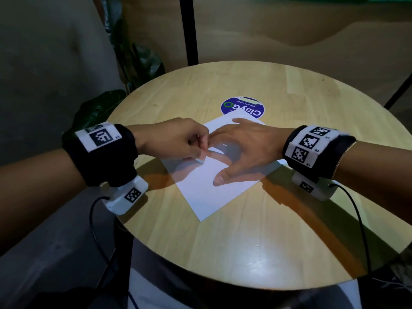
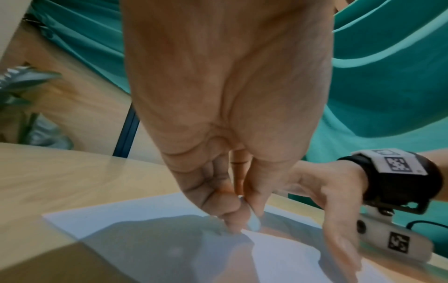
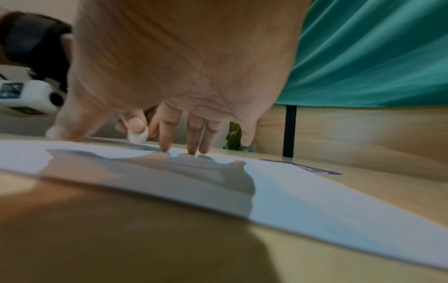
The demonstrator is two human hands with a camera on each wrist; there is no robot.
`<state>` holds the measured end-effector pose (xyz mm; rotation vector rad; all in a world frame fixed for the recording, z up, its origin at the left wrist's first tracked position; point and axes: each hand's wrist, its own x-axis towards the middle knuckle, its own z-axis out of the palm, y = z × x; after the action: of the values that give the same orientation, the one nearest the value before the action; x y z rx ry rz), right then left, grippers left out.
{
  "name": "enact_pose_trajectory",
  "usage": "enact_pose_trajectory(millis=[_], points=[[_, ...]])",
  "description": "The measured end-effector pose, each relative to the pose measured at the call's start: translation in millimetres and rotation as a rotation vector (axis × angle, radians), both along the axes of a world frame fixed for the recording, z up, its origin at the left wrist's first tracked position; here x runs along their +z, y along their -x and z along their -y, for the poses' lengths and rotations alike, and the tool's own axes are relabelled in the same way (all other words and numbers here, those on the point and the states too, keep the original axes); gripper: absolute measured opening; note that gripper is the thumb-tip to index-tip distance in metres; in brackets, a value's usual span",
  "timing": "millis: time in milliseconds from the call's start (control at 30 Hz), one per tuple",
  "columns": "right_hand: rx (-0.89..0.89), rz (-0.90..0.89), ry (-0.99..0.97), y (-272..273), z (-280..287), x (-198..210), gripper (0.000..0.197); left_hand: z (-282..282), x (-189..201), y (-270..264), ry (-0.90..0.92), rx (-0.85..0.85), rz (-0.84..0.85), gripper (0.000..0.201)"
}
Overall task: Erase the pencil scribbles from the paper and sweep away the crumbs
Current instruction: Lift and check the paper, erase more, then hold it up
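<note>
Head view, left hand [image 1: 178, 139] pinching eraser [image 3: 138, 136], paper [image 1: 214, 192]

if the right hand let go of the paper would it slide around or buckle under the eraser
Probably slide: the paper is one thin loose sheet on a smooth table. It may also crumple, being floppy. The right hand presses it flat while the left hand pinches the eraser.

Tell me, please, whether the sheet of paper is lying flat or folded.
Flat: the paper lies spread on the table, with the right hand pressing fingertips on it.
</note>
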<state>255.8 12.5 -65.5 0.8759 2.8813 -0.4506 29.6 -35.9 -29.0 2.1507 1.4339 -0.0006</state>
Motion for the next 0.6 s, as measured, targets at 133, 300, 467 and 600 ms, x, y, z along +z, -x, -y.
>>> enact_pose_trajectory(millis=[133,300,467,600], points=[[0.0,-0.003,0.146,-14.5,4.7,1.3,0.074,2.4,-5.9,-10.6,0.042,-0.03,0.117,0.004],[-0.022,0.077,0.257,-21.2,6.6,-6.7,0.069,0.5,-20.1,-36.5,-0.031,-0.084,0.144,0.002],[-0.004,0.11,0.221,-19.9,2.3,-13.2,0.104,4.6,-14.0,-45.2,0.127,-0.275,0.051,0.003],[-0.033,0.113,0.233,-21.7,0.7,-12.9,0.085,-3.3,-19.5,-47.1,-0.087,-0.264,0.055,0.003]])
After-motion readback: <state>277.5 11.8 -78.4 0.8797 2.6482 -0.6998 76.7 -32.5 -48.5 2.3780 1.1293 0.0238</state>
